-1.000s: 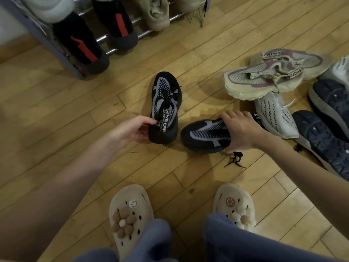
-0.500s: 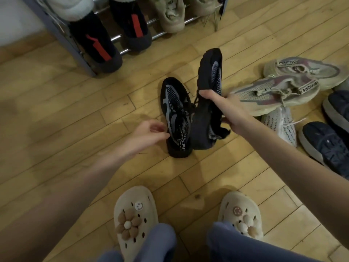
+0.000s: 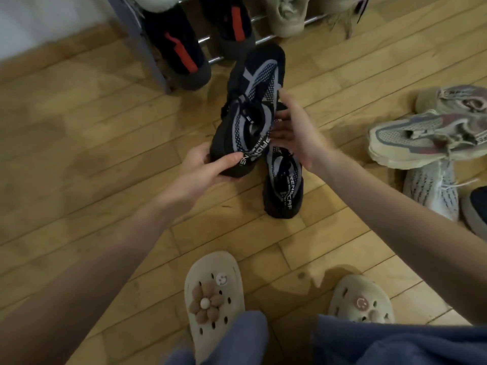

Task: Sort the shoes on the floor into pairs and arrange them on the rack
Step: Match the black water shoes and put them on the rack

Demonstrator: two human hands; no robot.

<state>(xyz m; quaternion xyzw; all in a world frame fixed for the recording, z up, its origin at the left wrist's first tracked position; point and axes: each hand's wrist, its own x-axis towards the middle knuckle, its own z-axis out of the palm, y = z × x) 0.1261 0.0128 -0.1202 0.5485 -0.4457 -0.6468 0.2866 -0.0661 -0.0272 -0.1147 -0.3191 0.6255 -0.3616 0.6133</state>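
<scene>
— What's the setting?

— Wooden plank floor (image 3: 92,159); the metal shoe rack (image 3: 142,43) stands at upper centre, red-striped dark shoes (image 3: 181,51) on its low rail.

— And the pair?

— My left hand (image 3: 203,169) clamps its fingers round the heel of one black knit sneaker (image 3: 253,101), raised mid-frame. My right hand (image 3: 295,130), fingers straight and apart, rests against its side. Its mate (image 3: 283,185) lies on the floor just below.

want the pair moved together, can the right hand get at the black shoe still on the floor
Probably yes. The right hand rests open against the lifted black shoe, and the floor shoe lies just below it with nothing covering its top.
</scene>
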